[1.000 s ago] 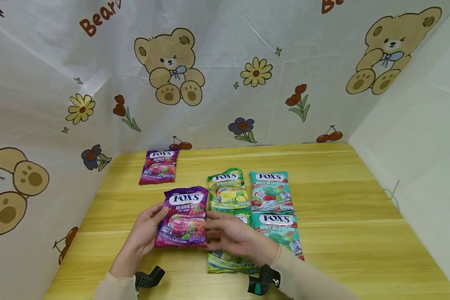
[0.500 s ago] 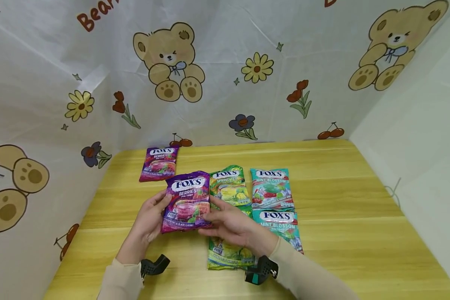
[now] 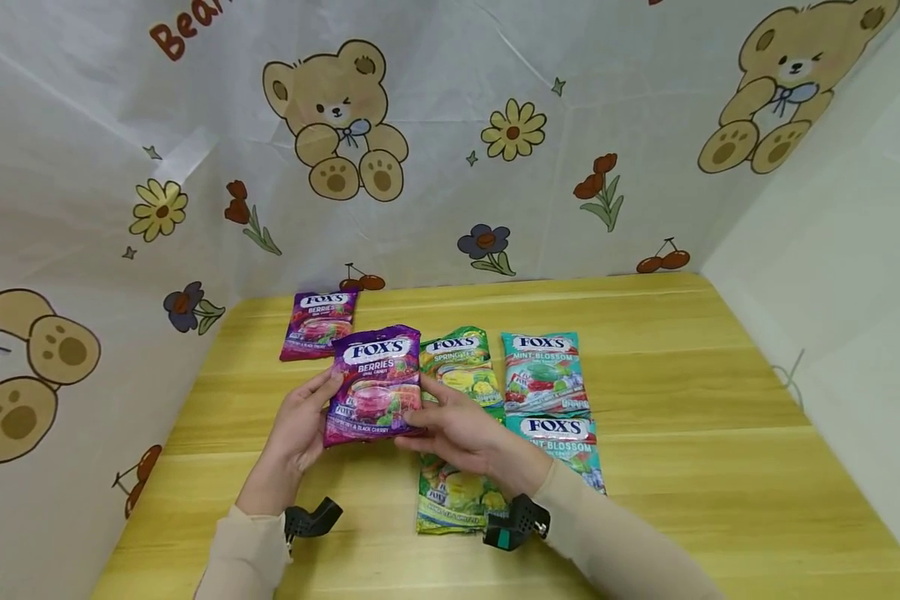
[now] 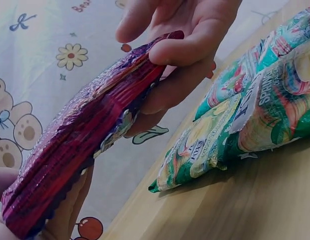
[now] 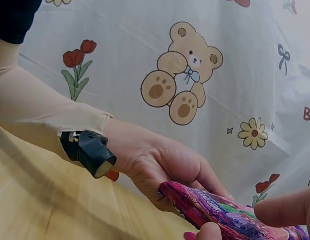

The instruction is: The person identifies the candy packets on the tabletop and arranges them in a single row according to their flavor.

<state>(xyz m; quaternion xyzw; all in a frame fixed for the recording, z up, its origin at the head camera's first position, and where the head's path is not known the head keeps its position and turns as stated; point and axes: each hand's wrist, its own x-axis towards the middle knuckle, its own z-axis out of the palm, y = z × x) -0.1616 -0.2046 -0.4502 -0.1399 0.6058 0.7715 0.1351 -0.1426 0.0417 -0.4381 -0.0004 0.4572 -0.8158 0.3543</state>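
Both hands hold a purple bag of Fox's Berries candy point(image 3: 375, 385) above the table, its front tipped up toward the head camera. My left hand point(image 3: 296, 427) grips its left edge, thumb on the front. On the lower right corner, my right hand point(image 3: 461, 429) pinches the bag between thumb and fingers. The left wrist view shows the bag's point(image 4: 79, 135) underside clear of the tabletop. Below and beside the right hand lie two green Spring Tea bags, an upper one point(image 3: 461, 358) and a lower one point(image 3: 457, 500), partly covered by that hand.
Another purple Berries bag point(image 3: 318, 327) lies at the back left of the wooden table point(image 3: 690, 467). Two teal Mint Blossom bags, one upper point(image 3: 543, 375) and one lower point(image 3: 562, 450), lie right of the green ones. A bear-print sheet point(image 3: 427, 242) hangs behind the table.
Both hands have raised the purple bag and shifted it slightly away from the body. My right thumb has come onto the bag's front. The other bags stay where they were.
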